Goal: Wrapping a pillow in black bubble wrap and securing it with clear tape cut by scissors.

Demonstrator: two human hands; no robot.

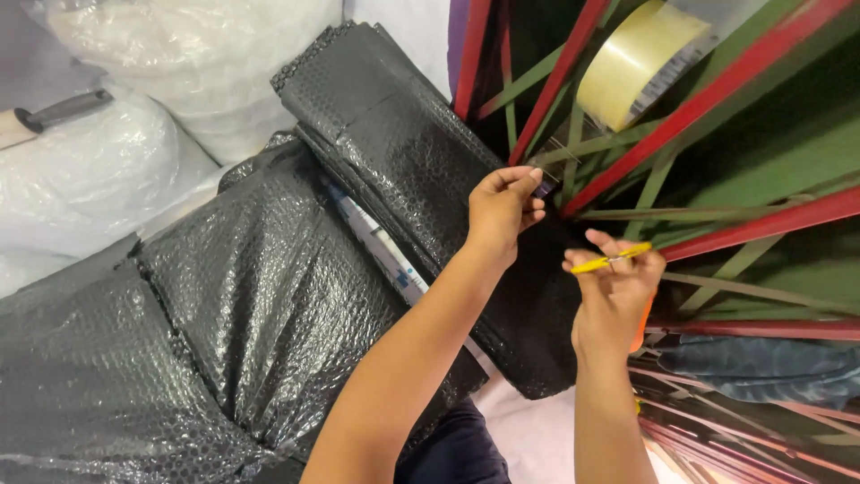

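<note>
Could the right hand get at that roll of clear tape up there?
Probably yes. The tape roll hangs in the open above the right hand, with only thin red and green straps nearby, though its fingers already hold a yellow tool.

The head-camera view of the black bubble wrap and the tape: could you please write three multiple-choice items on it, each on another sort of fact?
1. Where is the roll of clear tape?
A. upper right
B. lower left
C. under the right forearm

2. What colour is the thin tool in the right hand?
A. blue
B. yellow
C. white

3. What is the left hand doing?
A. lying flat and open
B. gripping the tool
C. pinching the tape end

Answers: 1 A, the roll sits above the red and green strips. 2 B, it shows yellow between the fingers. 3 C, fingertips close on the clear strip by the black bubble wrap.
</note>
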